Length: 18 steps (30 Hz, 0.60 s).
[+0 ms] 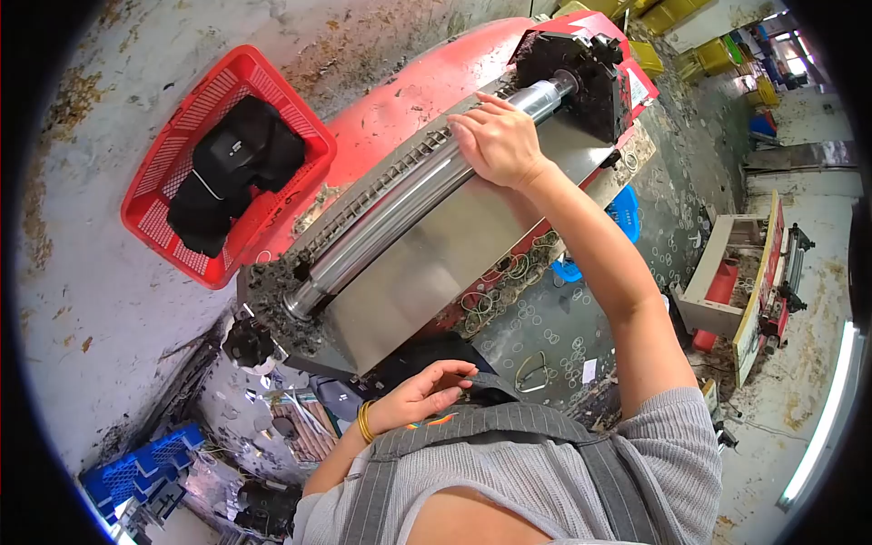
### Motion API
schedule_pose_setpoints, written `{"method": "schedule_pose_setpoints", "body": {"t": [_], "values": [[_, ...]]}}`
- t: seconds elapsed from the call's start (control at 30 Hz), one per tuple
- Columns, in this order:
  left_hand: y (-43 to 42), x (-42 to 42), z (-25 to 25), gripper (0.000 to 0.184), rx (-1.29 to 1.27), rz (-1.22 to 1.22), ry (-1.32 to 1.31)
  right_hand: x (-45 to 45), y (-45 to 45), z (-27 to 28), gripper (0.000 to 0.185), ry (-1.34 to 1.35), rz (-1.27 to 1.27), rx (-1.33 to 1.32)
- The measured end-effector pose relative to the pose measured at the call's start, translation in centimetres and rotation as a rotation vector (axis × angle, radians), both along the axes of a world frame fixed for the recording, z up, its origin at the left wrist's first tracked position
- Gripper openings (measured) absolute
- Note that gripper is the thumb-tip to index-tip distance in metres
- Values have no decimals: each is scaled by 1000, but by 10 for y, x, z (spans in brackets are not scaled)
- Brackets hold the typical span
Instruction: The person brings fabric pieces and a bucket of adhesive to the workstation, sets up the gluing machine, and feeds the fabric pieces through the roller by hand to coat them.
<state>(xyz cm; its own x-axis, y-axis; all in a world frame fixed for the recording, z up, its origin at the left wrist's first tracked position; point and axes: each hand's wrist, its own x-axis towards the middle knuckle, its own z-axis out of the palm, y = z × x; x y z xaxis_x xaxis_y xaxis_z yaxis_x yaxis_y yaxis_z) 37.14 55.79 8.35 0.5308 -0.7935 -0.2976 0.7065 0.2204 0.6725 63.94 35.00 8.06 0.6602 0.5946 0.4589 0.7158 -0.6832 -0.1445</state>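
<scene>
1. The right hand lies over the long, shiny, cylindrical metal roller, toward its far right end; its fingers are laid across the top, unclenched, with the palm touching the metal.
2. The left hand is released, its fingers loosely curved and the thumb apart, near the front of the dark grey fabric apron; whether it touches the cloth I cannot tell. Thin gold-coloured bangles circle that wrist.
3. The roller runs slantwise from near left to far right across the red-bodied machine, between the dirt-caked dark near-left end block and the grimy black far-right end block.
4. A smooth, flat, silver-grey metal plate slopes along the near side of the roller, and a dark ridged strip follows its far side.
5. To the left of the machine sits a red perforated plastic basket, with black bundled items inside.
6. On the right, the grey floor is scattered with small pale rings; a blue plastic container stands just beside the machine.
7. Farther right is a second cream-and-red machine; blue plastic crates lie at near left.
</scene>
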Motion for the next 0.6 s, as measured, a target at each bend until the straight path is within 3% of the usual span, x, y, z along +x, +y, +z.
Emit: {"method": "schedule_pose_setpoints", "body": {"t": [0.37, 0.6], "values": [[3, 13, 2, 41, 18, -21, -48, 37, -40, -4, 25, 15, 3, -22], [0, 6, 12, 40, 20, -16, -49, 60, -55, 4, 43, 198, -70, -232]]}}
